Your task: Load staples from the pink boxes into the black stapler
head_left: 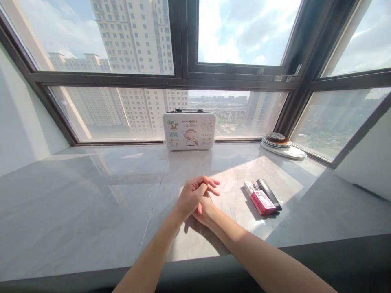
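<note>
Resting the left hand [192,197] loosely across the right hand [206,209] near the front of the pale ledge [100,211], perhaps for easy support; holding some left fingers [215,182] slightly bent and apart, gripping no object. Hiding most of the right hand underneath, so giving no way of telling its openness or contents. Finding, to the right of both hands, roughly level with and well apart from them, a pink-and-white box [260,198] and, just beside its right side, a black stapler [269,194], lying nearly parallel in sunlight, likely paired there for convenient reach. Meeting, farther back in the right corner, a stack of discs [284,149], narrowing upward, presumably for steadiness. Facing, beyond the hands, a printed case [189,132], standing upright before the window frame [122,80], probably for saving depth. Looking out toward a pale tower [134,36].
</note>
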The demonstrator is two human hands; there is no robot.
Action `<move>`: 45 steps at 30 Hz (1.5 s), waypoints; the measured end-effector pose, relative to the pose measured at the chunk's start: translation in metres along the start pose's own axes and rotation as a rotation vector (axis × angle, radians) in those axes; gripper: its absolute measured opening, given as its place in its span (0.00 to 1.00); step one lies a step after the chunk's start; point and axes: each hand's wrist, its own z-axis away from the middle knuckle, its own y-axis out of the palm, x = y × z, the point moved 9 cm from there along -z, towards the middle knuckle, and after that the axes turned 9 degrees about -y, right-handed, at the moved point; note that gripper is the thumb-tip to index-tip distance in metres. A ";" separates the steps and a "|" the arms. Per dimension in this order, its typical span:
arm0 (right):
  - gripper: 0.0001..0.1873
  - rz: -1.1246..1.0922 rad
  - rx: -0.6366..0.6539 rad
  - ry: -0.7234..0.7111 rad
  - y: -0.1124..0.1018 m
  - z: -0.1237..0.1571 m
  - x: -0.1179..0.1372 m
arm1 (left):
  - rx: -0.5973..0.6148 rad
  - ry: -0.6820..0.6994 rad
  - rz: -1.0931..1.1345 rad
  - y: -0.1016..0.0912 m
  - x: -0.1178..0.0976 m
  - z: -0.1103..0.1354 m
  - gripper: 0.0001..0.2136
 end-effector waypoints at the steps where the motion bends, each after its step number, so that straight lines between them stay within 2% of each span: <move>1: 0.21 -0.063 -0.010 0.027 -0.002 -0.002 0.001 | -0.051 0.007 -0.007 -0.012 0.003 -0.001 0.12; 3: 0.19 -0.199 -0.025 0.090 -0.006 -0.007 0.002 | -0.242 0.046 -0.138 -0.045 0.007 0.001 0.12; 5: 0.18 -0.328 -0.042 0.143 -0.009 -0.010 0.003 | -0.448 0.022 -0.370 -0.076 0.016 0.007 0.13; 6: 0.18 -0.379 -0.057 0.161 -0.011 -0.011 0.003 | -0.498 -0.025 -0.470 -0.086 0.024 0.010 0.14; 8: 0.19 -0.442 -0.094 0.176 -0.016 -0.013 0.004 | -0.465 -0.111 -0.589 -0.094 0.039 0.013 0.15; 12: 0.19 -0.472 -0.105 0.177 -0.017 -0.012 0.005 | -0.191 -0.131 -0.720 -0.077 0.052 0.019 0.19; 16: 0.23 -0.389 0.019 0.162 -0.004 -0.008 0.011 | 0.045 -0.119 -0.846 -0.057 0.051 0.020 0.17; 20: 0.28 -0.351 0.143 0.142 0.006 -0.003 0.019 | 0.151 -0.054 -0.985 -0.043 0.046 0.021 0.17; 23: 0.30 -0.364 0.174 0.161 0.007 -0.002 0.020 | 0.159 -0.003 -1.095 -0.034 0.042 0.025 0.22; 28: 0.31 -0.408 0.138 0.160 0.003 -0.003 0.018 | 0.185 0.041 -1.210 -0.022 0.038 0.032 0.25; 36: 0.24 -0.321 0.099 0.112 -0.001 -0.003 0.023 | 0.073 0.004 -1.279 -0.021 0.043 0.035 0.24; 39: 0.20 -0.186 0.121 0.113 0.003 0.005 0.023 | 0.028 -0.020 -1.289 -0.019 0.042 0.045 0.21; 41: 0.17 -0.044 0.114 0.086 -0.001 0.016 0.027 | 0.007 0.030 -1.254 -0.012 0.035 0.057 0.15; 43: 0.16 0.148 0.099 0.007 -0.017 0.030 0.043 | -0.039 0.111 -1.192 -0.006 0.027 0.070 0.12; 45: 0.17 0.375 0.078 -0.111 -0.046 0.045 0.072 | -0.085 0.174 -1.150 -0.003 0.023 0.081 0.17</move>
